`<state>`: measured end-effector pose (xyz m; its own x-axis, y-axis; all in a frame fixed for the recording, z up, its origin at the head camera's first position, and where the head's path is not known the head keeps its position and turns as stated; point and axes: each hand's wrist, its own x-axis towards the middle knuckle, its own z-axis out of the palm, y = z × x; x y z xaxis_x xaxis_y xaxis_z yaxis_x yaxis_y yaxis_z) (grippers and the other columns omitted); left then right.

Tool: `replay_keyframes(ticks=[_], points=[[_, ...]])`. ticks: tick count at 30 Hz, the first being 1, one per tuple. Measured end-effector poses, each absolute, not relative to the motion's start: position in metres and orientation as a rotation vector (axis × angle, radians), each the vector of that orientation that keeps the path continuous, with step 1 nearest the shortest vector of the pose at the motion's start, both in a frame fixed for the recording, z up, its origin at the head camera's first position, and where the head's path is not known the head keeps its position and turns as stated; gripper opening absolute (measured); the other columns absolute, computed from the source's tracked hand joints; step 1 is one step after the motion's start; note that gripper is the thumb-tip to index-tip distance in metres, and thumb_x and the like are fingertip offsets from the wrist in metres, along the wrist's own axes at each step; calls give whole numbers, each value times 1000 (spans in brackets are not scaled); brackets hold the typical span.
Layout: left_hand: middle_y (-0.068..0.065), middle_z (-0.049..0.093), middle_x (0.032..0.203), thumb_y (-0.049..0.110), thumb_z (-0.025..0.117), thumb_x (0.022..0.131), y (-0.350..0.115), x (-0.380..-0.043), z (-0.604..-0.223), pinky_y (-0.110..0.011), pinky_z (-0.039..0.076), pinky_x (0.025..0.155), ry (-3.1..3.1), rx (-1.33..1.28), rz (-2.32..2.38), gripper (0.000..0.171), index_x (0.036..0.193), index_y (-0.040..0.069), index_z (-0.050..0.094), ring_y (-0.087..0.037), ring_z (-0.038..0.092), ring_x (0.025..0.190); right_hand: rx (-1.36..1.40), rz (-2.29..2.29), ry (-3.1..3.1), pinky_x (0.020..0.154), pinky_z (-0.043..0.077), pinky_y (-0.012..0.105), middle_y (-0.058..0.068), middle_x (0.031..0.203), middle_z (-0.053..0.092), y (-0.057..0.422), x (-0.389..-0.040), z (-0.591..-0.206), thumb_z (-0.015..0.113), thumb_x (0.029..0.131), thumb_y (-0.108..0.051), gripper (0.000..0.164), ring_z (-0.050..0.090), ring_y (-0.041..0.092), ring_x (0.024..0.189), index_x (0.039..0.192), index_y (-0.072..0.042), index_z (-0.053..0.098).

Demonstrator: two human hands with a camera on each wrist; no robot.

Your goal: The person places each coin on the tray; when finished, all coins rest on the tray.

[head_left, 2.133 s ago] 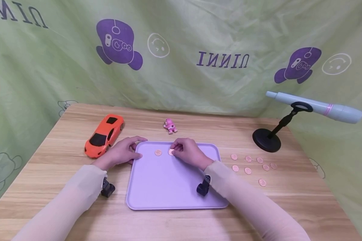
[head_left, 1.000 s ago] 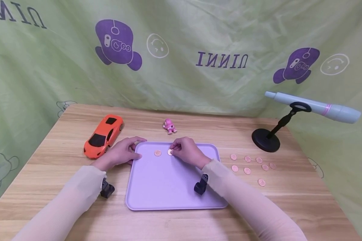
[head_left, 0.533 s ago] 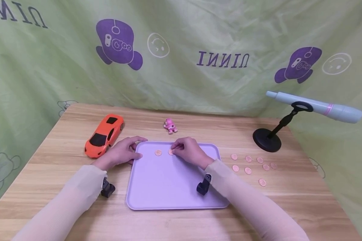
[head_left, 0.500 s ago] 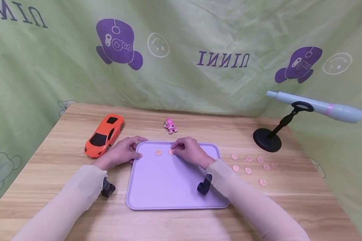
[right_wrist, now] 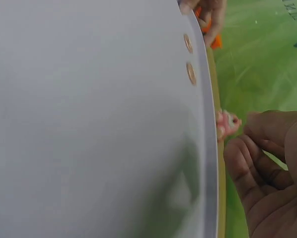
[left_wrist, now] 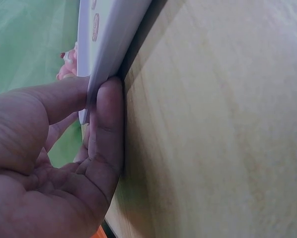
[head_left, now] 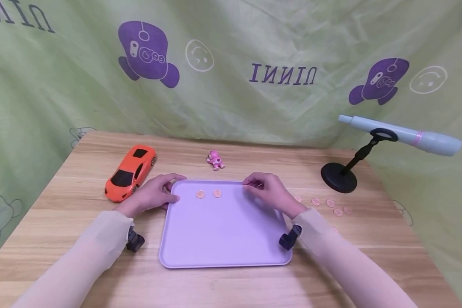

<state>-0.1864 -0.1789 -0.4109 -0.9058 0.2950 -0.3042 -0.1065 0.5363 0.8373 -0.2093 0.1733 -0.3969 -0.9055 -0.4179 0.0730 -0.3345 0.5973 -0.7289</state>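
Observation:
On the lilac tray (head_left: 223,233) two copper-coloured coins lie side by side near the far rim, a left coin (head_left: 200,194) and a right coin (head_left: 217,193). My left hand (head_left: 154,193) pinches the tray's far left corner; the left wrist view has the thumb (left_wrist: 64,99) over the rim and a finger (left_wrist: 110,106) beneath it, against the table. Above the far right part of the tray is my right hand (head_left: 271,190), fingers loosely bent with nothing between them. The right wrist view shows its fingertips apart from the tray's surface.
Several more coins (head_left: 315,201) lie on the wooden table (head_left: 369,261) right of the tray, partly hidden by the right arm. An orange toy car (head_left: 131,173) stands left, a pink figurine (head_left: 215,160) behind the tray. A black stand (head_left: 339,177) carries a pale blue microphone (head_left: 404,134).
My right hand has let go of the right-hand coin, leaving it on the tray, and has moved right toward the tray's far right corner. The left hand keeps its place on the corner.

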Motion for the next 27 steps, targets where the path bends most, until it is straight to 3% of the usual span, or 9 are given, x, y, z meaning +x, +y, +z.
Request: replay_keyframes(ticks=[9, 15, 19, 27], points=[[-14, 47, 102, -1, 71, 95, -179, -186, -409, -31, 63, 65, 2383, 154, 1319, 63, 154, 6, 49, -16, 63, 76, -581, -1110, 2897, 79, 59, 23, 13, 97, 77, 238, -207, -397, 74, 96, -7, 11, 69, 18, 88, 105, -1, 77], [-14, 48, 101, -1, 71, 95, -179, -188, -411, -30, 62, 64, 2383, 154, 1310, 63, 154, 7, 49, -15, 63, 74, -532, -918, 2956, 82, 61, 33, 14, 96, 74, 275, -204, -397, 75, 95, -6, 15, 68, 21, 89, 108, 3, 74], [-13, 48, 101, -1, 71, 96, -180, -187, -411, -30, 62, 64, 2381, 143, 1313, 62, 153, 7, 49, -15, 63, 74, -527, -809, 2928, 82, 61, 39, 14, 96, 73, 288, -202, -398, 77, 93, -7, 19, 67, 21, 89, 109, 4, 73], [-13, 46, 101, -1, 70, 96, -180, -187, -411, -29, 62, 63, 2369, 138, 1329, 61, 152, 7, 50, -16, 62, 74, -557, -710, 2921, 80, 57, 34, 10, 96, 71, 298, -197, -401, 77, 93, -8, 17, 65, 18, 89, 108, 0, 75]])
